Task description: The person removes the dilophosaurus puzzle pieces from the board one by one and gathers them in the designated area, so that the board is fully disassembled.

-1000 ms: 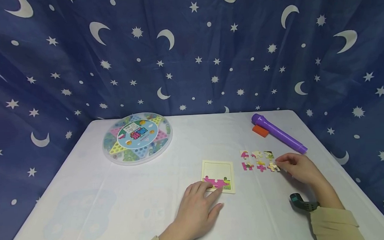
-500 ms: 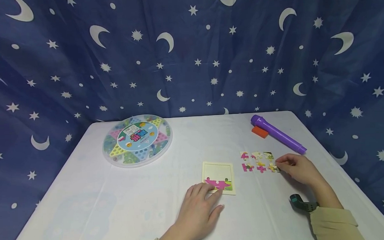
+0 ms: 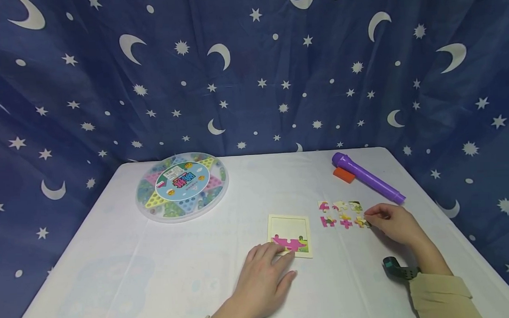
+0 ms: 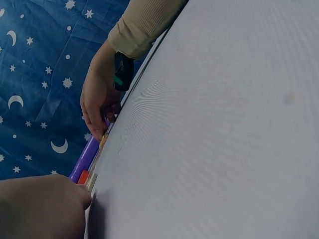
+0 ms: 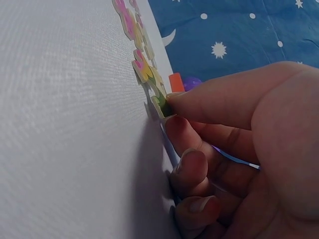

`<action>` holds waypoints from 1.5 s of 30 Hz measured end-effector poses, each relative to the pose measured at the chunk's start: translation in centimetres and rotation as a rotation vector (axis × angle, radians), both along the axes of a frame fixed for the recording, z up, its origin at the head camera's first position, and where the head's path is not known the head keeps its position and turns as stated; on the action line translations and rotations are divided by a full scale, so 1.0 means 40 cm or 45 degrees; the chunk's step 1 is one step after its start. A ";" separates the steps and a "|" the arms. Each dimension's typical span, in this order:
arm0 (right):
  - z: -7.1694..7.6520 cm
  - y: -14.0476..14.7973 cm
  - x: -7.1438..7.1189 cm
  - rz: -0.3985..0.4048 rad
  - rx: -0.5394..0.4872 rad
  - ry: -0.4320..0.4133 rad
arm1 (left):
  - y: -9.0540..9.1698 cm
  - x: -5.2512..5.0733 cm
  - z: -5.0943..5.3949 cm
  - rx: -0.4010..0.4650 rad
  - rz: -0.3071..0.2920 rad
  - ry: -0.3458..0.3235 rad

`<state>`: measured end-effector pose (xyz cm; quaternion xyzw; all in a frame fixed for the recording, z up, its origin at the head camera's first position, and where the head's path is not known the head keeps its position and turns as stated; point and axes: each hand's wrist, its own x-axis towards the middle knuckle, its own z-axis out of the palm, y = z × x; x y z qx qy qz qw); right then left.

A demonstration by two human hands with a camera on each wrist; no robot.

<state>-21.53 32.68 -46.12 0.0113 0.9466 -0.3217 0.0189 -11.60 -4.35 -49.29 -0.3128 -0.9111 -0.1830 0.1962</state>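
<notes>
My left hand [image 3: 260, 280] rests at the near edge of a small square puzzle board [image 3: 287, 225], its fingertips touching the fitted pink and green pieces along the bottom. The upper part of the board is bare. My right hand [image 3: 393, 223] pinches the edge of a puzzle piece [image 5: 158, 97] with thumb and forefinger; the right wrist view shows this yellow and green piece tilted, with a shadow below it. Several other loose pieces [image 3: 346, 221] lie in two rows to the left of that hand. In the left wrist view, most of the left hand is out of sight.
A round Chinese checkers box [image 3: 181, 187] with marbles lies at the back left of the white table [image 3: 157, 274]. A purple toy microphone [image 3: 369, 178] and an orange block [image 3: 344, 175] lie back right. A starry blue curtain [image 3: 251, 61] hangs behind.
The piece in my right hand has turned or tilted slightly between the fingers. My left hand stays at the board. The head view has shifted a little.
</notes>
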 end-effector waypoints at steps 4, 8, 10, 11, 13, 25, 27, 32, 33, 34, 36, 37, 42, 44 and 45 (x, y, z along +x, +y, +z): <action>-0.012 0.003 0.009 -0.013 -0.001 -0.012 | 0.000 0.009 -0.006 0.010 -0.004 -0.028; -0.021 0.002 0.012 -0.018 0.006 -0.002 | 0.000 0.014 -0.006 0.004 -0.007 -0.049; -0.020 0.003 0.010 -0.017 0.011 0.011 | 0.000 0.012 -0.003 0.000 -0.004 -0.052; -0.019 0.002 0.009 -0.015 0.013 0.019 | -0.001 0.011 -0.002 -0.003 -0.001 -0.052; -0.015 0.000 0.006 -0.015 0.015 0.027 | -0.002 0.007 0.002 -0.005 0.004 -0.055; 0.002 -0.010 0.000 -0.044 0.003 0.032 | 0.001 0.007 0.011 0.002 -0.006 -0.024; 0.005 -0.018 0.002 -0.038 -0.024 0.055 | 0.004 0.015 0.012 -0.013 -0.001 -0.023; 0.030 -0.083 0.009 0.043 -0.067 0.102 | 0.018 0.033 0.015 -0.093 0.007 -0.059; 0.036 -0.106 0.010 0.073 -0.071 0.098 | 0.021 0.037 0.015 -0.113 0.009 -0.061; 0.041 -0.130 0.011 0.113 -0.071 0.087 | 0.022 0.040 0.016 -0.129 0.012 -0.065; 0.047 -0.181 0.011 0.206 -0.077 0.070 | 0.025 0.045 0.015 -0.163 0.022 -0.059; 0.050 -0.205 0.009 0.257 -0.072 0.067 | 0.026 0.046 0.014 -0.176 0.027 -0.059; 0.052 -0.306 -0.001 0.478 -0.034 0.083 | 0.028 0.046 0.014 -0.245 0.034 -0.064; 0.054 -0.341 -0.006 0.535 -0.036 0.047 | 0.029 0.046 0.013 -0.265 0.030 -0.069; 0.056 -0.358 -0.008 0.557 -0.039 0.015 | 0.029 0.046 0.013 -0.270 0.027 -0.073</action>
